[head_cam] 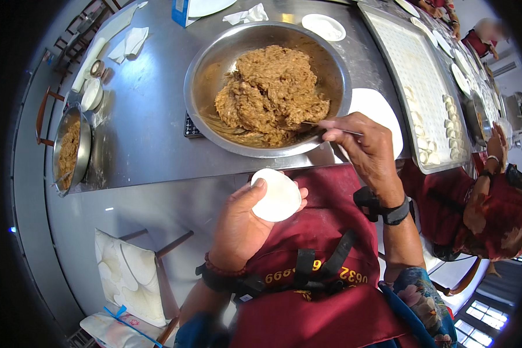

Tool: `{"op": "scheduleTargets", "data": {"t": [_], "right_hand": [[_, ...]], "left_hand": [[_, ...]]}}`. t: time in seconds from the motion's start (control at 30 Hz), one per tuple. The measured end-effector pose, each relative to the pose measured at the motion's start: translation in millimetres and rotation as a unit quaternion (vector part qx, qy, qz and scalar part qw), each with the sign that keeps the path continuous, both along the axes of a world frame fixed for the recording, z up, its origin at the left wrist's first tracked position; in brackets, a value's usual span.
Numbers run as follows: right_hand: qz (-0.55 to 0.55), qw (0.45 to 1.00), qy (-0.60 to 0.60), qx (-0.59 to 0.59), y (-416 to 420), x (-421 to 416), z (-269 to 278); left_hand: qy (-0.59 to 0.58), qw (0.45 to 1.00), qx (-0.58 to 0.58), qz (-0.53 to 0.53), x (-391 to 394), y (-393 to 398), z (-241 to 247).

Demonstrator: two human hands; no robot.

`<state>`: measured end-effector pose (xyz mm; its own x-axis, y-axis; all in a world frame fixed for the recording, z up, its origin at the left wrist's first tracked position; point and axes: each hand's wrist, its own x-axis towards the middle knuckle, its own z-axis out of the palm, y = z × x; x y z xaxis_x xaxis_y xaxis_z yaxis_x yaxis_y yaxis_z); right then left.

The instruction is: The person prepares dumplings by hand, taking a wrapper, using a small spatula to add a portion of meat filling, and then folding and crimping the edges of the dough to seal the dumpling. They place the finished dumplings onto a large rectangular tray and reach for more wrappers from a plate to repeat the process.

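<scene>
A round white dough wrapper [276, 195] lies across the palm and fingers of my left hand [239, 226], my thumb pressing its near edge. My right hand [367, 150] grips a thin metal utensil [346, 129] by its handle, at the right rim of a large steel bowl [195, 74]. The utensil's tip reaches into a mound of brown minced filling [274, 91] and is hidden there. Under the bowl's left side shows part of a black device with number keys [192, 127]. A white plate [380, 117] sits just beyond my right hand, partly covered by it.
A long metal tray [422, 65] with rows of dumplings [452, 130] stretches along the right. Another steel bowl of filling [71, 148] stands at the table's left edge. A small white dish [324, 27] lies behind the big bowl. A co-worker [483, 209] works close on my right.
</scene>
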<state>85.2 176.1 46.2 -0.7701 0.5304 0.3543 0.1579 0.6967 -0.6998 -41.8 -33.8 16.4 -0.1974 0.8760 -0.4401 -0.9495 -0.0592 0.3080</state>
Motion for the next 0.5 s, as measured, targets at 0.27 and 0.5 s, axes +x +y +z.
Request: {"op": "scheduleTargets", "data": {"t": [0.27, 0.5], "right_hand": [[-0.019, 0.965, 0.137, -0.225, 5.5, 19.0, 30.0], [0.027, 0.965, 0.099, -0.243, 27.6, -6.1, 11.1]], "left_hand": [[0.015, 1.0, -0.008, 0.012, -2.5, -3.0, -1.9], [0.013, 1.0, -0.007, 0.013, -3.8, -1.8, -5.0]]}}
